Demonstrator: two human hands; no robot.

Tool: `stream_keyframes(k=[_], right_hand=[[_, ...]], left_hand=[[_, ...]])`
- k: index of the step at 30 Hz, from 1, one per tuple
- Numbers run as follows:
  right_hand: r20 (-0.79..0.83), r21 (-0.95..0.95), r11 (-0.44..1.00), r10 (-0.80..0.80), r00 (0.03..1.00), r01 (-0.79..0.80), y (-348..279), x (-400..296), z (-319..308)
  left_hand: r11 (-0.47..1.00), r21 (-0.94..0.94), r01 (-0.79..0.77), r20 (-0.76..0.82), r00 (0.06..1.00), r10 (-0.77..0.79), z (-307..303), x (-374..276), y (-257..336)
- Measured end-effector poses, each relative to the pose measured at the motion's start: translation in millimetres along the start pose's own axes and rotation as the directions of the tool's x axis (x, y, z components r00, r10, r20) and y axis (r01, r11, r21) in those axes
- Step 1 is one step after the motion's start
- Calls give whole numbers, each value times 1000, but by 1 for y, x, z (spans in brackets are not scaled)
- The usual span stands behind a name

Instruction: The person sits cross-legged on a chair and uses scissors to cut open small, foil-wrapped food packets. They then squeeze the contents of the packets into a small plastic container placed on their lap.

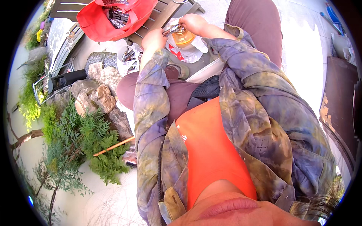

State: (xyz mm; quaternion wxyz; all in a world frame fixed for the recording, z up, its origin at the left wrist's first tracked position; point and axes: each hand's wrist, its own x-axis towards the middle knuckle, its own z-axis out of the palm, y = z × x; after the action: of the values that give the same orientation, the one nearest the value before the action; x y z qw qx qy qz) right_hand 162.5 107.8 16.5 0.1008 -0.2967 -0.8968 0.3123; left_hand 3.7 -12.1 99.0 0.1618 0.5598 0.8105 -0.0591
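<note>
My left hand and my right hand come together in front of my knees, both gripping a small shiny wrapper. Its exact kind is too small to tell. Just below the wrapper is an orange-yellow translucent container, partly hidden by my right hand. Around it lies a white plastic bag with red print. To the left of my left hand, a red fabric bag gapes at the top, with several dark packaged items inside.
The red bag rests on a slatted bench. Beside my left knee stands a white plastic bag with dark contents. Rocks and leafy plants fill the left side. A dark brown piece of furniture stands far right.
</note>
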Motion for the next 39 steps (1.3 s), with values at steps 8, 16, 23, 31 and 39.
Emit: stream_keyframes(k=[8, 16, 23, 31, 39], right_hand=[[-67, -104, 992, -73, 995, 66, 4, 4, 5], [-60, -129, 991, -45, 997, 37, 10, 5, 6], [-42, -158, 987, -44, 998, 37, 5, 2, -1], [-57, -155, 987, -50, 997, 41, 4, 1, 0], [-103, -170, 984, -64, 993, 46, 7, 2, 10]], left_hand=[[998, 56, -24, -3, 1000, 24, -1, 3, 0], [997, 44, -69, 31, 997, 67, -10, 7, 7], [999, 30, -41, 12, 999, 41, -10, 9, 8], [993, -109, -40, -83, 996, 31, -8, 4, -8], [989, -141, -44, -88, 996, 32, -8, 5, -5]])
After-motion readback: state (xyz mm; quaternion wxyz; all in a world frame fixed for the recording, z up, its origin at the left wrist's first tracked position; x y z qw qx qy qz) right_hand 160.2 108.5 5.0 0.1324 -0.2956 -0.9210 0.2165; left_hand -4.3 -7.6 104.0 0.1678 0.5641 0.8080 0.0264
